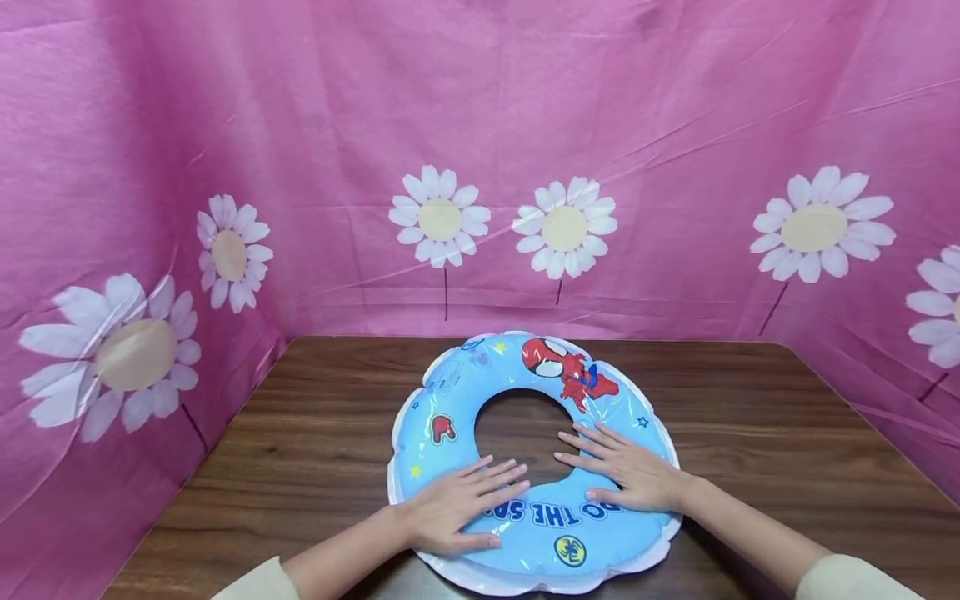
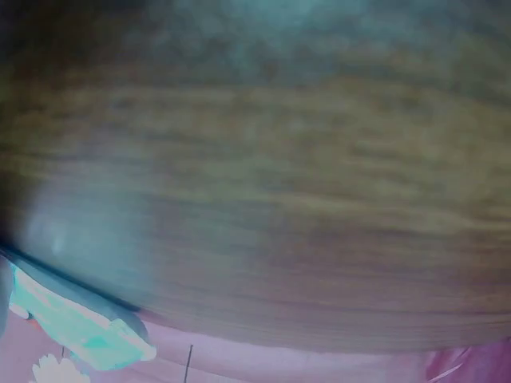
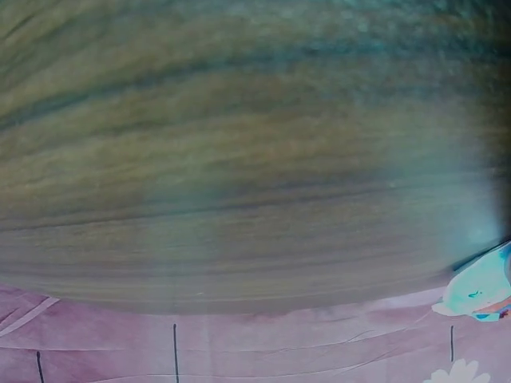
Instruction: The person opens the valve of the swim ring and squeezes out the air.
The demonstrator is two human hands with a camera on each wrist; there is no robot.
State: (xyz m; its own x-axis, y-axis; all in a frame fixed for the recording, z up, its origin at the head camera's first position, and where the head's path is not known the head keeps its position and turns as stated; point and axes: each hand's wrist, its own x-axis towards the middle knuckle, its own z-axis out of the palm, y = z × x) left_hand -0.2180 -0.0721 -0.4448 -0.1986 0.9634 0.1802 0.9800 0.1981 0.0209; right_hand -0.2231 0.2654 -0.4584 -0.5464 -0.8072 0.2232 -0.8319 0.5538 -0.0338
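Observation:
A light blue inflatable swim ring [image 1: 442, 450] lies on the table, printed with a red cartoon figure, stars and upside-down lettering. My left hand [image 1: 453, 504] rests on its near left part, palm down, fingers straight and pointing toward the central hole. On the near right part my right hand [image 1: 630, 471] lies flat with fingers spread, their tips reaching over the hole's edge. Some of the lettering is hidden under both hands. In the left wrist view a bit of the swim ring [image 2: 88, 327] shows at the lower left; in the right wrist view, the ring [image 3: 483, 287] peeks in at the right edge.
The dark wood-grain table [image 1: 315, 433] extends to both sides of the ring. A pink cloth [image 1: 330, 108] with large white daisies hangs behind and along the sides of the table. Pale sleeves [image 1: 855, 579] cover the forearms near the bottom corners.

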